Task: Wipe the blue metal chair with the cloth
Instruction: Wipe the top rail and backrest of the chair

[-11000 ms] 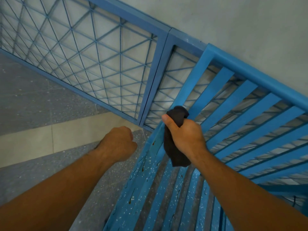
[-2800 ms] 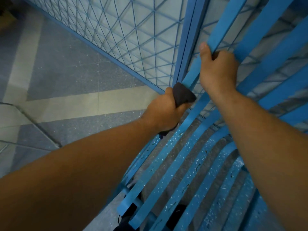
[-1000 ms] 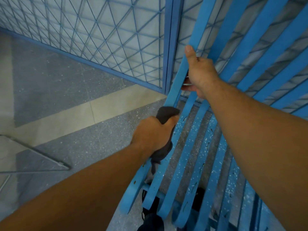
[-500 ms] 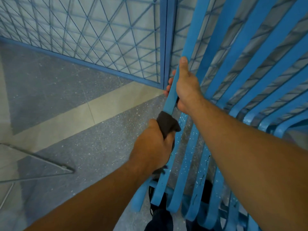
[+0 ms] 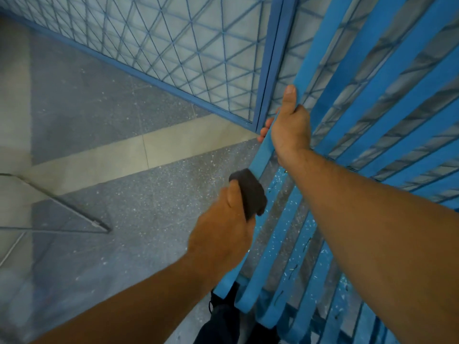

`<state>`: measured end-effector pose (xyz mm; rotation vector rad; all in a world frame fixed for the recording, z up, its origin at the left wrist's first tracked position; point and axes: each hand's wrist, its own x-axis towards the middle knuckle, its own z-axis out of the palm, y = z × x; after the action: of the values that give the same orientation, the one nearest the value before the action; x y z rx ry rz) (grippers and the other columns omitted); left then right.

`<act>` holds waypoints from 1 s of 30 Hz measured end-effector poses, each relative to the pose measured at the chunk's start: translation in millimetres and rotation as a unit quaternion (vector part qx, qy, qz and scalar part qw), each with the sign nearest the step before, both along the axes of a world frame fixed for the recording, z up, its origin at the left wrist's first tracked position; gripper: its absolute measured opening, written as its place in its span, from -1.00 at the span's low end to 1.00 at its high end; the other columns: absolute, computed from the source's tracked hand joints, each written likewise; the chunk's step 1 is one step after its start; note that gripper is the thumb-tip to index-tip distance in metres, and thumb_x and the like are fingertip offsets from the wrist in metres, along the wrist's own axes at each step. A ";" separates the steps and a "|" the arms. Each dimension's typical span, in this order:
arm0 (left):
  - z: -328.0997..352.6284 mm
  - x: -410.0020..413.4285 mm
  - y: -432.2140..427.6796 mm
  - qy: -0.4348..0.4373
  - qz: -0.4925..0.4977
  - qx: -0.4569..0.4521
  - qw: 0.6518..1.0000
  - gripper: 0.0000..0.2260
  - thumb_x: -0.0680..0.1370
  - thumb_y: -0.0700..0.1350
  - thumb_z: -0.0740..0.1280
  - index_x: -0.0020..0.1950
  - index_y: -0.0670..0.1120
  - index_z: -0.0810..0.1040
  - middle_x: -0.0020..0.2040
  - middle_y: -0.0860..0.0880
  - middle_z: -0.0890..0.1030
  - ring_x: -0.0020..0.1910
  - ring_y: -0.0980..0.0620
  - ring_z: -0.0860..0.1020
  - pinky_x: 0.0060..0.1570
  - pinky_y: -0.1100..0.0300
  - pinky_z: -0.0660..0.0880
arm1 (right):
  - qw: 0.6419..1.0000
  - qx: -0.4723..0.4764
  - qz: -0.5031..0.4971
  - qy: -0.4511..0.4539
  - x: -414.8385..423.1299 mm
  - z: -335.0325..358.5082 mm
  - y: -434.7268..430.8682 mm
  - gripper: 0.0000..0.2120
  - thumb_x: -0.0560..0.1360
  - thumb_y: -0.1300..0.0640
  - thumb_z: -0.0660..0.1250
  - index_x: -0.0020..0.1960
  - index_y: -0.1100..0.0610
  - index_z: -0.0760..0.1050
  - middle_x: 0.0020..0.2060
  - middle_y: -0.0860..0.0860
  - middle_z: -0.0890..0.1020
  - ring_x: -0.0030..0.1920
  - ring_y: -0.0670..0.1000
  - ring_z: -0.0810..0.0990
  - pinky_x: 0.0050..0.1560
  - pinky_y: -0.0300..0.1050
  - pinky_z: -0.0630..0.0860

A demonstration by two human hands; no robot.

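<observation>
Left hand grips cloth against chair.

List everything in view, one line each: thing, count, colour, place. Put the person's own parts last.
chair: one, blue metal slats flecked white, right half
cloth: one, dark grey, wrapped on the chair's outermost slat
mesh panels: two, blue, behind the chair along the top
floor: one, speckled grey with a beige stripe, left
thin metal frame: one, grey, on the floor at left
leg: one, dark clothing, bottom edge
left hand: one, grips the cloth
right hand: one, grips the same slat higher up
</observation>
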<state>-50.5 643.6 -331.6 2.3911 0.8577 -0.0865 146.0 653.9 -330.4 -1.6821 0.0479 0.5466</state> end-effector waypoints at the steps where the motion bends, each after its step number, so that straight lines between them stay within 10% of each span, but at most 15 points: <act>1: 0.0 -8.0 1.1 0.010 0.019 -0.033 0.999 -0.66 0.57 0.11 0.24 0.27 0.03 0.28 -0.13 0.07 0.53 -0.32 0.15 0.51 -0.39 0.25 0.44 | 1.000 -0.008 0.003 0.013 2.1 -1.3 -1.9 -0.53 0.58 -0.29 0.06 -0.10 0.12 0.41 -0.48 0.03 0.50 -0.46 0.05 0.58 -0.27 0.14 0.65; 8: -2.1 34.5 14.2 0.089 0.097 -0.049 0.990 -0.54 0.48 0.37 0.17 -0.17 -0.03 0.48 -0.35 0.04 0.51 -0.39 0.09 0.51 -0.40 0.20 0.42 | 0.980 -0.075 0.155 0.095 5.2 -3.1 -33.7 -0.53 0.56 -0.32 0.09 -0.05 0.07 0.49 -0.13 0.06 0.65 -0.10 0.06 0.67 -0.24 -0.01 0.63; 15: -2.4 -5.3 -16.0 -0.007 0.055 0.068 0.996 -0.57 0.57 0.20 0.20 0.32 -0.02 0.29 -0.01 0.04 0.49 -0.22 0.07 0.51 -0.27 0.12 0.50 | 0.978 -0.107 0.181 0.008 2.7 -2.9 -37.6 -0.56 0.58 -0.27 0.11 -0.06 0.10 0.47 -0.13 0.09 0.65 -0.17 0.05 0.69 -0.28 -0.02 0.66; 21: 1.0 -57.4 -22.9 0.034 0.133 -0.038 0.990 -0.71 0.53 0.21 0.28 0.03 0.01 0.45 -0.34 0.09 0.54 -0.43 0.19 0.53 -0.48 0.28 0.43 | 0.967 -0.116 0.223 0.033 8.6 5.4 -43.1 -0.53 0.59 -0.27 0.09 0.06 0.13 0.48 -0.11 0.07 0.66 -0.20 0.02 0.70 -0.29 -0.06 0.65; 26: 4.8 0.1 -3.8 0.107 0.124 -0.038 0.986 -0.35 0.51 0.41 -0.09 -0.24 -0.07 0.53 -0.39 -0.05 0.56 -0.43 0.03 0.54 -0.42 0.19 0.42 | 0.956 -0.114 0.257 0.079 14.1 11.0 -46.7 -0.54 0.58 -0.26 0.12 0.09 0.12 0.49 -0.08 0.08 0.68 -0.18 0.03 0.71 -0.26 -0.02 0.66; 30: -0.6 31.8 -10.5 0.038 0.149 0.078 0.985 -0.49 0.59 0.31 -0.05 0.04 -0.07 0.45 -0.23 0.00 0.53 -0.32 -0.01 0.52 -0.34 0.13 0.43 | 0.958 -0.112 0.257 0.057 11.5 10.2 -46.7 -0.52 0.58 -0.27 0.11 0.09 0.14 0.49 -0.11 0.07 0.68 -0.17 0.02 0.71 -0.23 0.01 0.67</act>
<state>-18.7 633.1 -332.2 2.3839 1.2909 0.0086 157.5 607.3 -320.2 -1.8874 -0.2598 1.0610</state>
